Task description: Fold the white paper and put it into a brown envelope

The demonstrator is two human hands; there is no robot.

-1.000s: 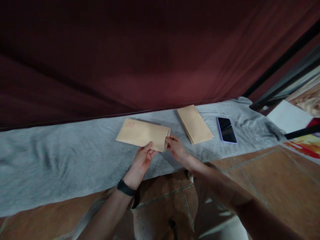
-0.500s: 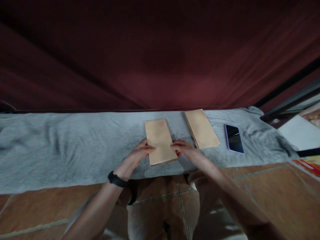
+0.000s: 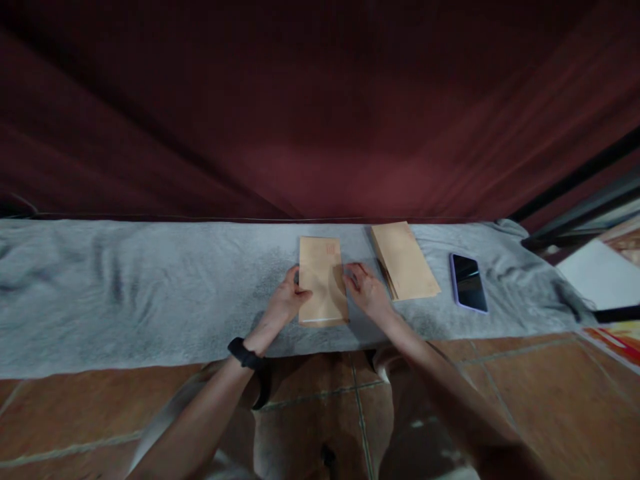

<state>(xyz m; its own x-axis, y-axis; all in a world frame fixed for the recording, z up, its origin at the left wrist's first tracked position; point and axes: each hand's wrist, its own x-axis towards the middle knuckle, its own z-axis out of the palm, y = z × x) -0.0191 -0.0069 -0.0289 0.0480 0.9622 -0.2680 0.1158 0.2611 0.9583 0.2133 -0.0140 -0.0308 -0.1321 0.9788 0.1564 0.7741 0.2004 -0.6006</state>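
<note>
A brown paper envelope [image 3: 321, 273] lies upright in front of me, with small red print at its top right and a pale strip near its bottom edge. My left hand [image 3: 289, 293] is closed on its left edge, thumb on top and fingers partly hidden beneath. At the opposite edge is my right hand [image 3: 367, 288], its fingers loosely curled and slightly apart, fingertips right beside the paper. Whether they touch it I cannot tell. To the right of that hand rests a stack of similar envelopes [image 3: 406, 260].
A grey cloth [image 3: 150, 287] covers the long narrow surface. A phone in a purple case [image 3: 469, 283] lies right of the stack. Behind hangs a dark red curtain [image 3: 320, 173]. White paper [image 3: 603, 275] is at the far right, above the tiled floor [image 3: 550, 380].
The envelope has turned from a slant to nearly straight. My right thumb has come off its top, and the right hand has shifted slightly up and loosened.
</note>
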